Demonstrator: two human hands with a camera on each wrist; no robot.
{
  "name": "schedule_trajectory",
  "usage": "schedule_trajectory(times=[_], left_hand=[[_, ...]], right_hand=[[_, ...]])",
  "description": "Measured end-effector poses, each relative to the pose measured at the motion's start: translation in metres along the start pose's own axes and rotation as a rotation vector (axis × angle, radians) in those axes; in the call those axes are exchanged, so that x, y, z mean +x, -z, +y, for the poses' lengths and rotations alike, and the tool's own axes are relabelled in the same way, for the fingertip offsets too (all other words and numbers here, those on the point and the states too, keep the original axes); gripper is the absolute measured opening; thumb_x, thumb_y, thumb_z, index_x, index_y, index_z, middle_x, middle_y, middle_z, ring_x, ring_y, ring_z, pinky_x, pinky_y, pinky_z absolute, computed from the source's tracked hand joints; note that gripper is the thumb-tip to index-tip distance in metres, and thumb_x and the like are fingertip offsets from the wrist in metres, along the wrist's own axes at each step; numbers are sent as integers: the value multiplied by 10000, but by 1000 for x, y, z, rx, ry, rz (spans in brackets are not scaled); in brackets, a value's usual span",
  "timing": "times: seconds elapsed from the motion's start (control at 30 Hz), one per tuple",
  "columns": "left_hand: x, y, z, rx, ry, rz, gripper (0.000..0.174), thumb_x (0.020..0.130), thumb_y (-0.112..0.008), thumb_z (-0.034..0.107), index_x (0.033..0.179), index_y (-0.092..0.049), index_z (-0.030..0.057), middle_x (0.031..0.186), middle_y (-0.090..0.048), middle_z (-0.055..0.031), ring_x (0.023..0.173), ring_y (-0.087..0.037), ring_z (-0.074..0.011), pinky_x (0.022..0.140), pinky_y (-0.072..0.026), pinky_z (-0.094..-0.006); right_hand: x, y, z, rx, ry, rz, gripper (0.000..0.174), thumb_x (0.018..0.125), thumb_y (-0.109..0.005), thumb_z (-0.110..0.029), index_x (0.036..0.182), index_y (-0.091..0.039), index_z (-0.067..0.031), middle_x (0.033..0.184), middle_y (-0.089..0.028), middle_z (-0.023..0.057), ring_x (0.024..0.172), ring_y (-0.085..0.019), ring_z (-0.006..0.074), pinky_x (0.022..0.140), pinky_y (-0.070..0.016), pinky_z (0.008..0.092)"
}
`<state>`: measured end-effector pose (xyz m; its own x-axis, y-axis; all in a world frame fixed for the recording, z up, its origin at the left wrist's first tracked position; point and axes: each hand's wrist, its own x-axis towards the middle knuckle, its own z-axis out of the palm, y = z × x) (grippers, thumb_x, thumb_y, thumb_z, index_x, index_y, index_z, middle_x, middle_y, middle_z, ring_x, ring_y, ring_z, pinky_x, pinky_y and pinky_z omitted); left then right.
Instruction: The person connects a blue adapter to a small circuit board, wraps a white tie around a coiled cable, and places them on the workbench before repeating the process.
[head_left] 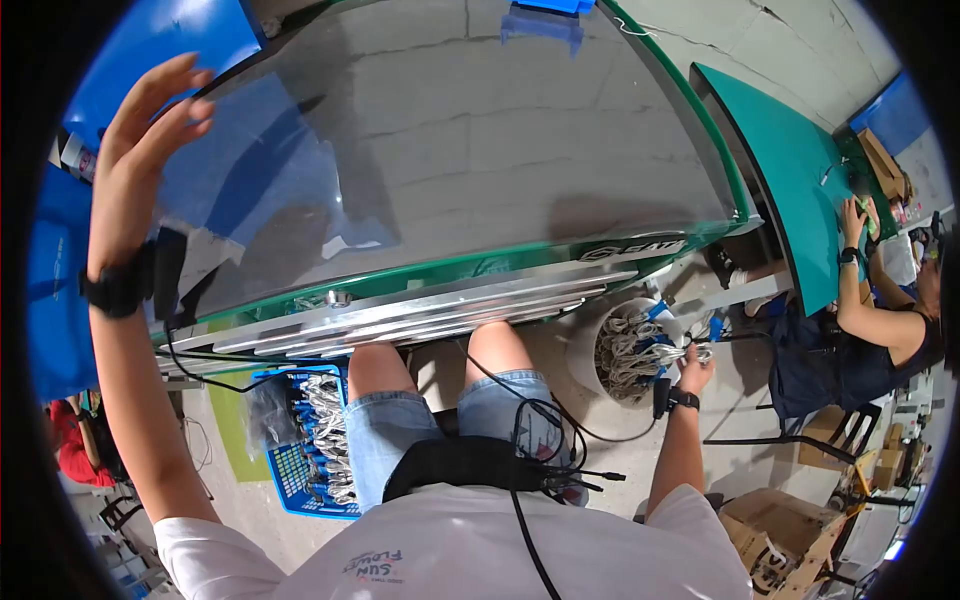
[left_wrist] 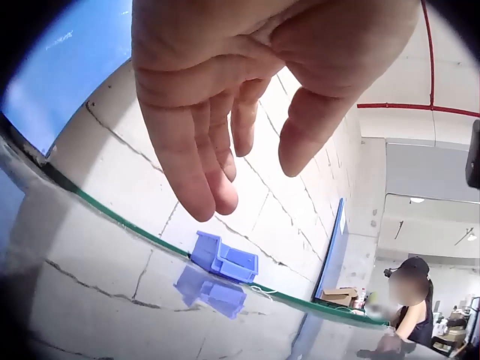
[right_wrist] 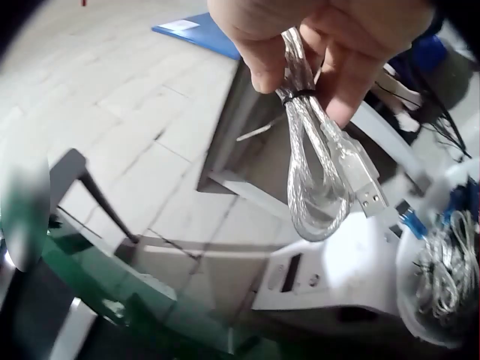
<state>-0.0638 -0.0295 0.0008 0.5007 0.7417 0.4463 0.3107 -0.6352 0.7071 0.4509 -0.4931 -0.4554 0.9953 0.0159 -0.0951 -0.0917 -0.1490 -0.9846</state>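
My right hand (head_left: pixel 695 374) pinches a coiled silver USB cable (right_wrist: pixel 319 176) in the right wrist view. A black tie binds the loops, and a metal USB plug (right_wrist: pixel 369 196) hangs down beside them. In the head view, this hand is over the right side of a white bucket (head_left: pixel 581 352) filled with similar cables (head_left: pixel 622 350) with blue plugs. My left hand (head_left: pixel 145 155) is raised over the left part of the glossy grey table (head_left: pixel 470 130). Its fingers are loosely bent, with nothing between them or the thumb.
A blue basket (head_left: pixel 290 492) of bundled cables stands on the floor by my left leg. Blue bins (left_wrist: pixel 225 259) sit at the table's far edge. To the right, another person (head_left: pixel 880 310) works at a green table (head_left: pixel 775 170). Cardboard boxes (head_left: pixel 775 525) stand behind on the right.
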Motion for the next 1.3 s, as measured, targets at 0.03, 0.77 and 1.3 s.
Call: schedule_trajectory(times=[0.03,0.77,1.3], left_hand=[[-11,9,-1,23,31,38,375,910,-543,144,1272,-514,50,1214,-563,-97,1004,-587,-137,912,-440,-281],[-403,75,-229,-294,856,836,135,830,-579,4,952,-573,62,832,-621,-48,696,-613,-148,657,-515,-301],[-642,-135,-509,190,1563,277,359,620,-735,265,781,-662,-46,827,-659,-237,803,-649,-367,707,-500,-407]], right_hand=[[9,-2,26,-42,-20,16,247,824,-685,-126,1001,-528,-56,885,-618,80,712,-612,182,514,-537,311],[71,-27,-22,-762,680,-148,279,832,-559,-81,1095,-599,2,1041,-636,153,942,-597,249,842,-452,340],[-307,-222,-367,-303,1477,-618,308,970,-399,-53,1259,-454,39,1295,-471,131,1177,-481,217,1011,-353,324]])
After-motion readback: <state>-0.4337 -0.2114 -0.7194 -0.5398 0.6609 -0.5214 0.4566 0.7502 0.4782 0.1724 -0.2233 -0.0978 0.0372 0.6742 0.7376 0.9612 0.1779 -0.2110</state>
